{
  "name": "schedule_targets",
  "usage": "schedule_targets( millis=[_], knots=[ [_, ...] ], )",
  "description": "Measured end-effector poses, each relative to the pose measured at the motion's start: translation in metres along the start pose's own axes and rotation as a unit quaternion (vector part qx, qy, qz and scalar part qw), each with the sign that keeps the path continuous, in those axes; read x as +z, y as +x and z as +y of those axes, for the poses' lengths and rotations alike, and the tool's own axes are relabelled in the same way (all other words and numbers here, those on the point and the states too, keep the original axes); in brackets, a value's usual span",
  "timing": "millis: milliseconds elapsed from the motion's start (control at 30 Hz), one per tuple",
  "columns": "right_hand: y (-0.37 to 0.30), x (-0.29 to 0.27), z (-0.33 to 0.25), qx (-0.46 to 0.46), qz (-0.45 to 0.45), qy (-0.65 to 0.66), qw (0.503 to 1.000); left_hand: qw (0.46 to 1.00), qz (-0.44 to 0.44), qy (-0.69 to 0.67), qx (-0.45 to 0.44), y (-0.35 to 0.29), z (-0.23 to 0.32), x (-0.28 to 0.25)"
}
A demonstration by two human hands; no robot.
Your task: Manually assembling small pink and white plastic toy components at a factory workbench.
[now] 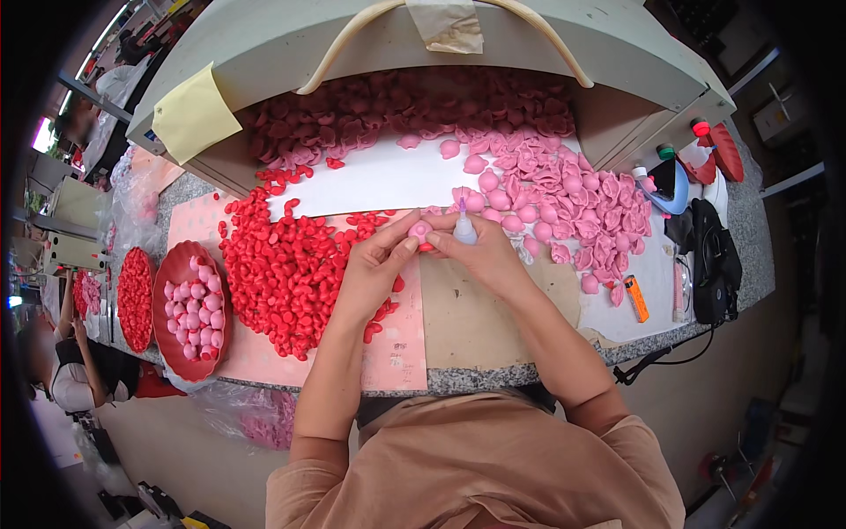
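Over the middle of the table, my left hand (377, 257) is closed on a small round pink piece (420, 231). A bit of red shows under that piece, between the fingertips of both hands. Between the fingers of my right hand (490, 259) is a small translucent dropper bottle (464, 229), its thin tip pointing up; the right thumb and fingertips also touch the pink and red piece. A heap of small red pieces (291, 291) lies left of my hands. To the right spreads a pile of pink cup-shaped pieces and balls (608, 207).
A grey hood (291, 48) arches over more pink pieces at the back. At left stand a red dish (191, 353) of pink-and-red pieces and a narrower dish (136, 300) of red ones. An orange lighter (635, 298) and black pouch (716, 264) lie right. Another person sits far left.
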State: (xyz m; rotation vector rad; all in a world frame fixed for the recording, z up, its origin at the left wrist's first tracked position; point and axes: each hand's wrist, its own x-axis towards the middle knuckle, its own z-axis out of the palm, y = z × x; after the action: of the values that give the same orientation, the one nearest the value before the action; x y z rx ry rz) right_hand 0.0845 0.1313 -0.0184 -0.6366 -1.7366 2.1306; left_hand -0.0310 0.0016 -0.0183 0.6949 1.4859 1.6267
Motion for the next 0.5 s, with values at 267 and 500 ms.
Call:
schedule_targets(
  millis=[267,500],
  knots=[
    [-0.003,-0.001,-0.006,0.021,0.002,-0.025,0.999,1.0,-0.011,-0.009,0.002,0.001,0.001,0.004],
    [-0.017,-0.042,-0.051,-0.031,0.02,-0.142,0.989,0.989,0.03,-0.142,0.0,-0.002,0.017,0.002]
  ],
)
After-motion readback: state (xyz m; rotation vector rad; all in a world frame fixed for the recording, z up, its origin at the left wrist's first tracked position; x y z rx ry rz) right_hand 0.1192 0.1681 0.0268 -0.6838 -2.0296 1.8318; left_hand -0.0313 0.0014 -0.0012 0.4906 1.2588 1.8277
